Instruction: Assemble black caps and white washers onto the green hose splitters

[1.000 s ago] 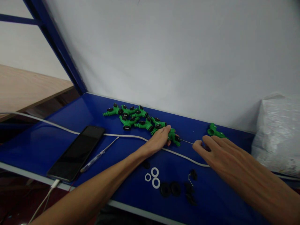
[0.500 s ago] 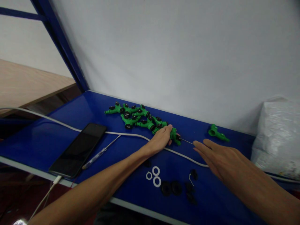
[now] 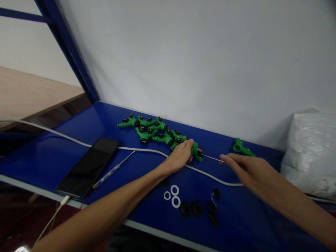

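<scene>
Clasping green fitting (image 3: 195, 151), left grip (image 3: 181, 154) curls closed; right grip (image 3: 249, 169) pinches rod (image 3: 212, 158).

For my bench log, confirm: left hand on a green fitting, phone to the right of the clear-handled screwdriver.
One error: the head view shows the phone left of the clear-handled screwdriver. The left hand is on a green fitting.

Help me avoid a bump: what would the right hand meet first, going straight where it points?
Likely the green hose connector in the left hand, in line with the metal shaft; depth is unclear.
</scene>
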A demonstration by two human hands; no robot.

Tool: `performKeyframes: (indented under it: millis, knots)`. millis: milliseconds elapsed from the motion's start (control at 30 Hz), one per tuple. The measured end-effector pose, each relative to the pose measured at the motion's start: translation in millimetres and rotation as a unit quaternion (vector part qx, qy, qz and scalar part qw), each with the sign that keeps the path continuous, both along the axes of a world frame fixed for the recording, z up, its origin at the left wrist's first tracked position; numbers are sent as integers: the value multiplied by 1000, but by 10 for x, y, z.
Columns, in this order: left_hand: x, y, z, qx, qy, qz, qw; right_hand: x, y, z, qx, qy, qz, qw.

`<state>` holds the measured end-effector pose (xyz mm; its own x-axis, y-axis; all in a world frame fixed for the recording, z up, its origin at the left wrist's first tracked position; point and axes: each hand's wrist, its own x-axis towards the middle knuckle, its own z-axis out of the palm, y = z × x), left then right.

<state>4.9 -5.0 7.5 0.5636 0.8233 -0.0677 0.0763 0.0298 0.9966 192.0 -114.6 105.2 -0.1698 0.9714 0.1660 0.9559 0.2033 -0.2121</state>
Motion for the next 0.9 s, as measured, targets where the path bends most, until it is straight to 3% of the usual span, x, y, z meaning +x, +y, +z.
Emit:
performKeyframes:
  millis: [100,200,400,500,633,900]
  knots:
    - [6,11,-25,30,7,6,1000,12,-33,-66,25,-47,14,998]
    - [17,25,-52,21,8,13,1000,-11,-94,-89,84,-139,92,982]
    - [21,32,-45,3,13,13,1000,-192,-167,72,185,-392,173,885]
    - [13,22,-26,7,9,11,1000,-238,-143,139,189,-433,189,861]
    - [3,2,3,9,4,17,1000,-202,-114,130,194,-417,200,865]
    - [0,-25,29,40,21,12,999,-72,-120,-3,126,-336,138,923]
